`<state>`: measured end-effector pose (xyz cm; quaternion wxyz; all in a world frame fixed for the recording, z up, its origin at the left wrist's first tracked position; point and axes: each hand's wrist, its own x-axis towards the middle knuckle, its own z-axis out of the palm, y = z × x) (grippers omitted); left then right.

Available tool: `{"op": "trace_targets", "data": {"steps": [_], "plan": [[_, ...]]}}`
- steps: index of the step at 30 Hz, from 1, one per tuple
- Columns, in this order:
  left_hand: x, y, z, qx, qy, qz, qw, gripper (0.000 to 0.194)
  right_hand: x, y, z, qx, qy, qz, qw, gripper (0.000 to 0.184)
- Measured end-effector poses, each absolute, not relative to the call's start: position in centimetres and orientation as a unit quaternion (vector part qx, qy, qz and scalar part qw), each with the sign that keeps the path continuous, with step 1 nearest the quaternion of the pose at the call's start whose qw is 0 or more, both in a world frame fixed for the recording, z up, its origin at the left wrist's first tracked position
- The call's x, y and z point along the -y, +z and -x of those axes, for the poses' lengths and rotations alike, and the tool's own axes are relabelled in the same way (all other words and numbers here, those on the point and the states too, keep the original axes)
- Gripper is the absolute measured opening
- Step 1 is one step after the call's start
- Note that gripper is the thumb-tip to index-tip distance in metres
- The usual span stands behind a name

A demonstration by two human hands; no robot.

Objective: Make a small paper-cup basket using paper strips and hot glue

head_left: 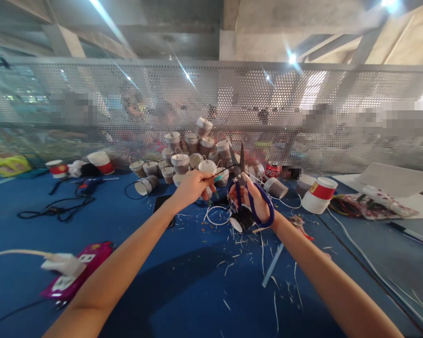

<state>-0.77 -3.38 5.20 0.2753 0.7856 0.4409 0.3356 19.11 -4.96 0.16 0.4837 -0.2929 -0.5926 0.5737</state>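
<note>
My right hand (260, 203) grips a big pair of scissors (255, 206) by its dark blue handles. Its blades point up and away from me and stand apart. Between the fingertips of my left hand (192, 187) is a thin black cord (223, 170), pinched closed and stretched toward the blades. Whether the cord lies between the blades is unclear. Just below the scissors, a small cup wrapped in black (242, 219) lies on its side. Behind my hands, many little grey-and-white cups with thin handles (180, 163) are heaped up.
Thin offcuts and a clear stick (273, 265) litter the blue table (183, 291). A purple power strip (79, 272) sits at left, near a blue glue gun (88, 185) with black cable. Red-and-white rolls (319, 195), a red can (270, 170) and a perforated metal screen (197, 94) stand beyond.
</note>
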Motion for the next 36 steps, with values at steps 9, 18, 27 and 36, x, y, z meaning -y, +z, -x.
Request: {"op": "trace_targets", "data": {"steps": [9, 18, 27, 36], "plan": [[3.2, 4.9, 0.8, -0.438, 0.343, -0.786, 0.268, 0.03, 5.1, -0.1, -19.2, 0.65, 0.484, 0.341, 0.476, 0.053], [2.3, 4.4, 1.3, -0.452, 0.343, -0.782, 0.26, 0.029, 5.2, 0.3, -19.7, 0.709, 0.364, 0.407, 0.446, 0.051], [2.4, 4.4, 1.2, -0.452, 0.328, -0.784, 0.27, 0.032, 5.1, 1.1, -19.3, 0.708, 0.123, 0.517, 0.464, 0.046], [2.1, 4.7, 1.3, -0.467, 0.333, -0.732, 0.367, 0.025, 5.1, 1.2, -20.5, 0.664, 0.297, 0.489, 0.482, 0.05]]}}
